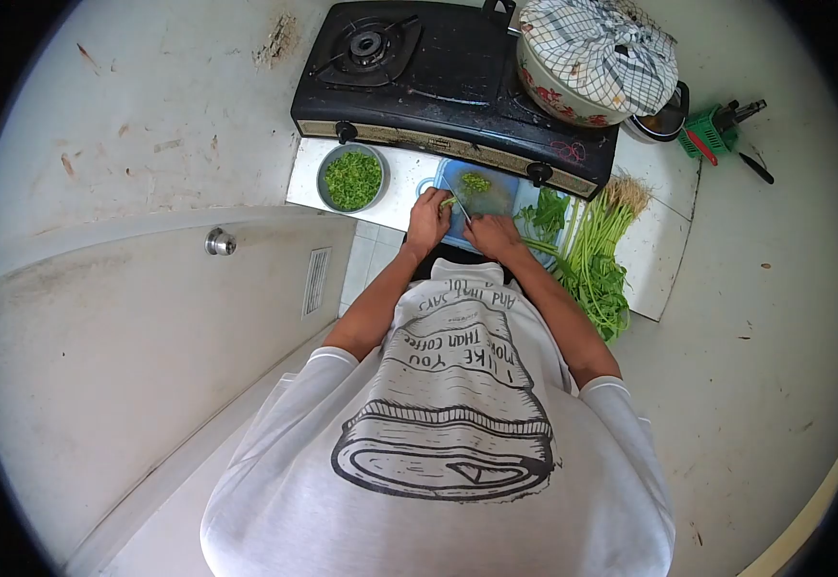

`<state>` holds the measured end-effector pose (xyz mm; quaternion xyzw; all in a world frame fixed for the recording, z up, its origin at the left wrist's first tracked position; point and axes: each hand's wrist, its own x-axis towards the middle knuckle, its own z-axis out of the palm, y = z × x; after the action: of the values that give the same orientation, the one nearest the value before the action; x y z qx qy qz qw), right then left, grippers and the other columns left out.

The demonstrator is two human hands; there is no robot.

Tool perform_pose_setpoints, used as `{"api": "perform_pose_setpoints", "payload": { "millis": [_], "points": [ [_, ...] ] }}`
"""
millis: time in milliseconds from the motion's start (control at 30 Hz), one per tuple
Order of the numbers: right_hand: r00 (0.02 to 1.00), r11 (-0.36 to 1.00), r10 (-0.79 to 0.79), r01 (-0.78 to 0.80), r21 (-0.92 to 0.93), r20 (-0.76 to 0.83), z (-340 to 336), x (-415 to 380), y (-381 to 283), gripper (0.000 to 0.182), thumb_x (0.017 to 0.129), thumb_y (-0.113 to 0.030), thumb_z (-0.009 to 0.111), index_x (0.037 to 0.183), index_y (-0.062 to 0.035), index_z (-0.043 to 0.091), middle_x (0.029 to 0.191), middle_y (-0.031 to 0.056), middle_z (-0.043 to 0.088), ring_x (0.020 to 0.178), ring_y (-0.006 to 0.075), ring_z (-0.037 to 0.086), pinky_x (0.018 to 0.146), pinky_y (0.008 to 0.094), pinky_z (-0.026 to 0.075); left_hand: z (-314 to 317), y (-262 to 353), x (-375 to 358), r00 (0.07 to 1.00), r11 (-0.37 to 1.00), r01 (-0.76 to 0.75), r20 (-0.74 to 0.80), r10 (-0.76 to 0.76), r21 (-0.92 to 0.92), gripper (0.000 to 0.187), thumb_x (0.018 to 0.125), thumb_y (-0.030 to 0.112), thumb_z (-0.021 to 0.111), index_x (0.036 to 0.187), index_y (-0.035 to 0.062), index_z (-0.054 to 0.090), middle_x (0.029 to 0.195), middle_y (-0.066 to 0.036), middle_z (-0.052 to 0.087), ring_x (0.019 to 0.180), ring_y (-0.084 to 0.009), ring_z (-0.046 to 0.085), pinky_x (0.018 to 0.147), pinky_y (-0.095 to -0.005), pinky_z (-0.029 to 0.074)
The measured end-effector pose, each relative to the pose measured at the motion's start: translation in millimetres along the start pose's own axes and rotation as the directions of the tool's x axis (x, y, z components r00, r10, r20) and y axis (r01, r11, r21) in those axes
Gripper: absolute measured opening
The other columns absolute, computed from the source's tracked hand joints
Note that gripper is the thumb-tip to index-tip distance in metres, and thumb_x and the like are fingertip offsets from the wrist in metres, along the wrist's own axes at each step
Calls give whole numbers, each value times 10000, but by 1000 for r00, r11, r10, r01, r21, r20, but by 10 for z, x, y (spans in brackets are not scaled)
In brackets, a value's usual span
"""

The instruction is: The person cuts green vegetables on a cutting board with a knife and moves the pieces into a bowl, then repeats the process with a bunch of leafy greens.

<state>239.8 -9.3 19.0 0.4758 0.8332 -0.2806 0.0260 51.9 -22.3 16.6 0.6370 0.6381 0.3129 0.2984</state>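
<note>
On a blue cutting board point(450, 229), my left hand point(427, 222) has its fingers closed on some green stems point(449, 201). My right hand point(493, 237) grips a knife point(462, 206), its blade slanting up and left beside those stems. The knife's handle is hidden inside my fist. A small heap of chopped greens point(475, 183) lies on the board just beyond the blade. To the left stands a grey bowl point(321, 183) filled with finely chopped greens point(352, 180). Right of the board rests a bunch of long leafy stems point(587, 240) with roots, some leaves reaching toward my right hand.
A black two-burner stove point(457, 58) stands behind the board. On its right burner is a floral pot point(558, 101) covered with a checked cloth point(603, 53). A small pot point(662, 123) and a green basket point(710, 133) holding utensils stand farther right. A wall point(140, 317) borders the left.
</note>
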Motion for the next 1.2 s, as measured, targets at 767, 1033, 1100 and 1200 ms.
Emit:
{"api": "perform_pose_setpoints", "payload": {
  "millis": [767, 1033, 1100, 1200],
  "points": [
    [998, 999, 40, -38, -33, 58, -46, 20, -77, 412, 981, -325, 525, 858, -30, 784, 923, 215, 771, 846, 385, 763, 782, 509, 596, 31, -74, 1, 995, 995, -91, -47, 93, 39, 165, 901, 5, 698, 1066, 11, 706, 946, -134, 638, 711, -254, 638, 681, -382, 532],
    [997, 998, 36, -32, -51, 69, -9, -57, -43, 389, 964, -318, 541, 878, -37, 795, 934, 221, 772, 860, 383, 766, 787, 511, 601, 43, -105, 2, 998, 999, -38, -41, 37, -16, 153, 906, 16, 697, 1059, 12, 703, 932, -135, 640, 708, -258, 640, 679, -382, 529],
    [997, 998, 31, -27, -56, 64, 20, -57, -31, 388, 964, -319, 539, 882, -41, 797, 933, 221, 772, 857, 383, 766, 782, 511, 601, 33, -83, 0, 999, 999, -32, -35, 31, -12, 152, 897, 4, 690, 1049, 9, 698, 944, -147, 644, 738, -291, 648, 692, -398, 534],
    [999, 998, 14, -11, -62, 38, 41, 28, -21, 391, 966, -326, 536, 891, -45, 797, 925, 221, 771, 849, 385, 765, 773, 512, 600, 8, -53, 14, 999, 999, -43, -23, 44, 15, 155, 890, -10, 683, 1044, 7, 693, 963, -158, 651, 772, -324, 661, 709, -414, 542]
  ]
}}
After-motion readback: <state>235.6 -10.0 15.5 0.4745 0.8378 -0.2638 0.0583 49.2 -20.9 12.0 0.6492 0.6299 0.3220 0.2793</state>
